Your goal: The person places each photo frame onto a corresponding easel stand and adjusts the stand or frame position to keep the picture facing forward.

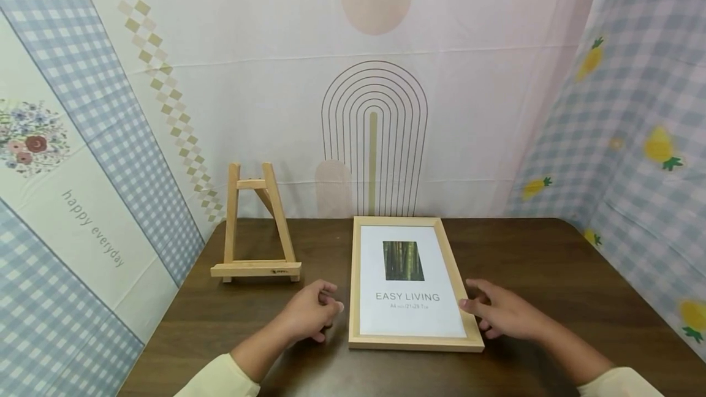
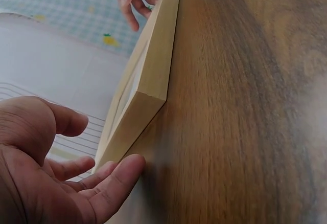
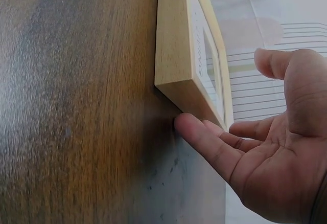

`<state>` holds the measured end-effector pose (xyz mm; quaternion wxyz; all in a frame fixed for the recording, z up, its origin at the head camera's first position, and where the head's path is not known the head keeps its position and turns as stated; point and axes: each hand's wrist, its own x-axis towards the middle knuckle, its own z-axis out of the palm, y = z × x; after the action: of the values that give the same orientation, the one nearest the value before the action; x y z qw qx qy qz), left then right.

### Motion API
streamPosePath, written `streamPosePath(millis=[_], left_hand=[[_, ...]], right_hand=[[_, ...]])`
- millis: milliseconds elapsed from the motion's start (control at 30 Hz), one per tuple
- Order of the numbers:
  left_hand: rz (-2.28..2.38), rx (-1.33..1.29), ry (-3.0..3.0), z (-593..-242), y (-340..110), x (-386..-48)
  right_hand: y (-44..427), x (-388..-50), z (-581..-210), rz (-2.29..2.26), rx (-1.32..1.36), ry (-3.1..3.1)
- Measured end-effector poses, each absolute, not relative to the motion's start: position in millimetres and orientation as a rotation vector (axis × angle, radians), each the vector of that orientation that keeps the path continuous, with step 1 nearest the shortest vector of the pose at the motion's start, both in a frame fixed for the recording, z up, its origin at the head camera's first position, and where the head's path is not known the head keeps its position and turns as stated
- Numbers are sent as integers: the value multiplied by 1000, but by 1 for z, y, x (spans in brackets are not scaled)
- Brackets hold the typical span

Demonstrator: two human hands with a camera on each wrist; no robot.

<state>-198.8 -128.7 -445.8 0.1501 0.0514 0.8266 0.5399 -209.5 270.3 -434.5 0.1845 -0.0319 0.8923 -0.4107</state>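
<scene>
A picture frame of pale wood lies flat on the table, its white sheet printed "EASY LIVING" below a small bamboo picture. Left of the frame is my left hand, a small gap away, fingers loosely bent and holding nothing. At the opposite long side is my right hand, thumb over the border in the head view. The right wrist view shows that thumb raised apart from the wood, while the fingers lie close along the frame's side; whether they touch it I cannot tell.
A small wooden easel stands at the back left of the brown table. A pale printed cloth hangs behind the table, with blue checked cloth on the right and more at the left.
</scene>
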Motion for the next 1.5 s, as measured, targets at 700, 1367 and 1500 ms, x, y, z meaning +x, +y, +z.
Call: streamPosePath(millis=[700, 1367, 1500], left_hand=[[1701, 56, 2219, -459, -105, -200], [1660, 89, 2243, -466, -93, -198], [1657, 78, 2251, -465, -92, -197]], right_hand=[[264, -211, -438, -1245, -14, 2389], [263, -210, -447, -1325, -109, 2336], [265, -209, -449, -1382, -139, 2306]])
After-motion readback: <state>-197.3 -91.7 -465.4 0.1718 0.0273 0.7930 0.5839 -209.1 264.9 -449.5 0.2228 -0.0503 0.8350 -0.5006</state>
